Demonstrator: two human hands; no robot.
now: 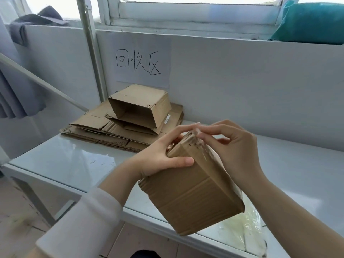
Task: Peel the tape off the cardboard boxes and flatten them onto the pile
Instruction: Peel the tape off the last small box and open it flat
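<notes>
A small brown cardboard box (189, 198) is held tilted above the table's front edge. My left hand (163, 155) grips its upper left corner, thumb across the near face and fingers over the top. My right hand (236, 146) pinches a strip of clear tape (202, 146) at the box's top edge; the tape runs down the right side. Farther back lies the pile of flattened cardboard (104, 131), with a half-collapsed open box (139, 108) on top of it.
The white glossy table (74, 161) stands against a wall with a handwritten paper sign (141, 62). Crumpled clear plastic (243, 228) lies on the table below the box. A teal bag (312, 23) and a grey cloth (33, 23) sit on the window ledge.
</notes>
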